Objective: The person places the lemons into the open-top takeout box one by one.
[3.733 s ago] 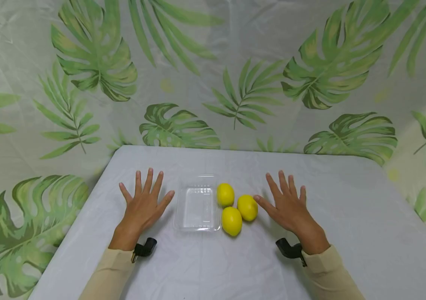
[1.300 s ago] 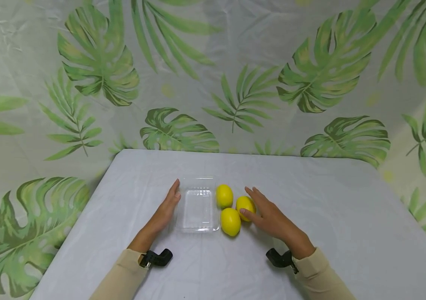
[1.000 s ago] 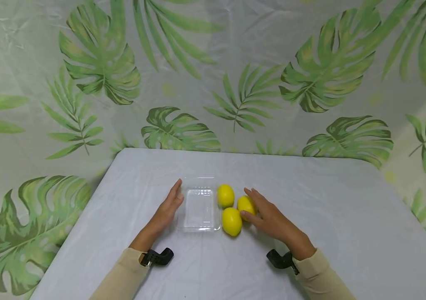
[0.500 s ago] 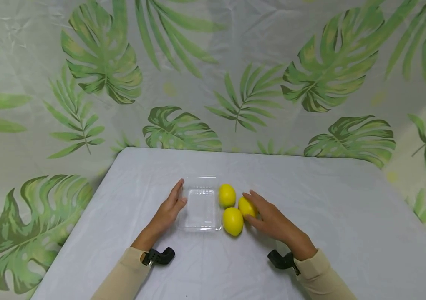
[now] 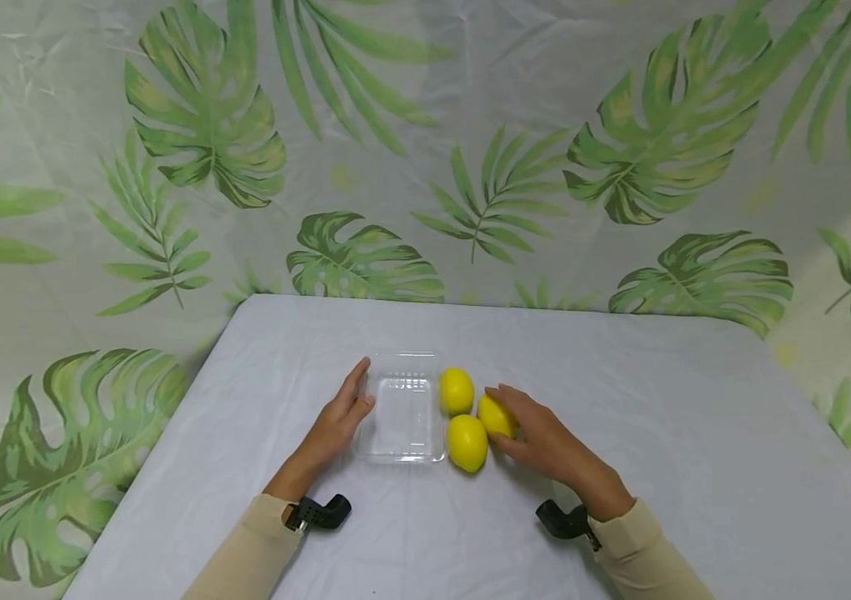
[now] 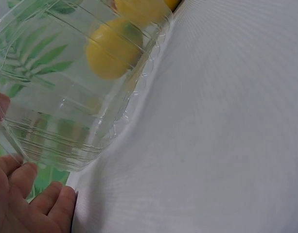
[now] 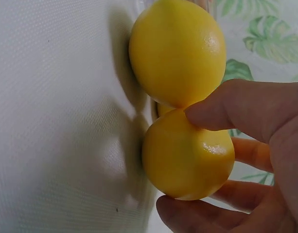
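Right hand: the right hand has its thumb and fingers curled round the right lemon; from the wrist view the thumb lies over the top of it and the fingertips sit under it, so it grips that lemon.
Left hand: the left hand stands on its edge against the left side of the tray, fingers straight along the wall; the wrist view shows fingertips touching the clear wall, nothing clasped.
Tray: clear plastic, shallow, sitting flat on the table between the two hands, nothing inside it.
Far lemon: the far lemon lies just beside the tray's right rim, toward the back.
Near lemon: the near lemon lies just beside the tray's right front corner, close against the held one; in the right wrist view the lemon beside the held one meets it.
Table: covered in a pale cloth, faintly creased.
Backdrop: a curtain printed with big green leaves hangs behind and round the sides.
Sleeves: both arms wear beige sleeves, each with a black wrist mount.
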`<state>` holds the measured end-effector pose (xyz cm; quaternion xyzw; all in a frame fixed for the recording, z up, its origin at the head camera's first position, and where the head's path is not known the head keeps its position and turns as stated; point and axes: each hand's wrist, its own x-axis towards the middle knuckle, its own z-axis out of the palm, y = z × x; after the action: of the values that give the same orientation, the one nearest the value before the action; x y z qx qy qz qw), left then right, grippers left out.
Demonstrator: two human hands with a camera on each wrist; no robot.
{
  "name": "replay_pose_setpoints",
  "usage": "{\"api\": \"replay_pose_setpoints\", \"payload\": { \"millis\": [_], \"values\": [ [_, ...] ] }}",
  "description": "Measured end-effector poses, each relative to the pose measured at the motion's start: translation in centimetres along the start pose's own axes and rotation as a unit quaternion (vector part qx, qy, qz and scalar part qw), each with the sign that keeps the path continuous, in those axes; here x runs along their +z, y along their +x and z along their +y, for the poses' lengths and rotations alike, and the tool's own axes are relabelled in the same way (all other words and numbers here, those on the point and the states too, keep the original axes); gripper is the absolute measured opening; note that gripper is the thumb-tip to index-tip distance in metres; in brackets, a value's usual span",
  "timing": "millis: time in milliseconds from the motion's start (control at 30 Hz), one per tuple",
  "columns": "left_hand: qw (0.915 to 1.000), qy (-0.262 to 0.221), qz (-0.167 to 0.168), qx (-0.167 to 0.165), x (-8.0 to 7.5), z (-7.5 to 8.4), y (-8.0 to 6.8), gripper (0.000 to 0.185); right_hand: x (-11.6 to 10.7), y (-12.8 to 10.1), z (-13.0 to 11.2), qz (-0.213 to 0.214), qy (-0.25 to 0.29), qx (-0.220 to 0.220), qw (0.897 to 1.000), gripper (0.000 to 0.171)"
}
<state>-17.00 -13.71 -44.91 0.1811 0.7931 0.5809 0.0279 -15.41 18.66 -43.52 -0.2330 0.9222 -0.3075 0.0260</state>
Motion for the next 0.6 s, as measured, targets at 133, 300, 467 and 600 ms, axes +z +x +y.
{"api": "replay_pose_setpoints", "payload": {
  "millis": [133, 300, 467, 600],
  "values": [
    [0.9999, -0.002, 0.009, 0.012, 0.1, -1.3, 0.3, 0.06, 0.0, 0.1, 0.1, 0.021, -0.007, -0.011, 1.0, 0.063],
    [0.9996, 0.008, 0.024, 0.012, 0.2, -3.4, 0.7, 0.06, 0.1, 0.2, 0.3, 0.038, -0.001, -0.025, 0.999, 0.062],
    [0.9996, 0.003, 0.026, 0.011, 0.0, -2.7, 0.4, 0.06, 0.4, 0.3, 0.4, 0.043, 0.006, -0.031, 0.999, 0.062],
    [0.9995, -0.003, 0.026, 0.018, 0.1, -2.2, 0.4, 0.06, 0.3, 0.2, 0.5, 0.046, 0.004, -0.02, 0.999, 0.063]
  ]
}}
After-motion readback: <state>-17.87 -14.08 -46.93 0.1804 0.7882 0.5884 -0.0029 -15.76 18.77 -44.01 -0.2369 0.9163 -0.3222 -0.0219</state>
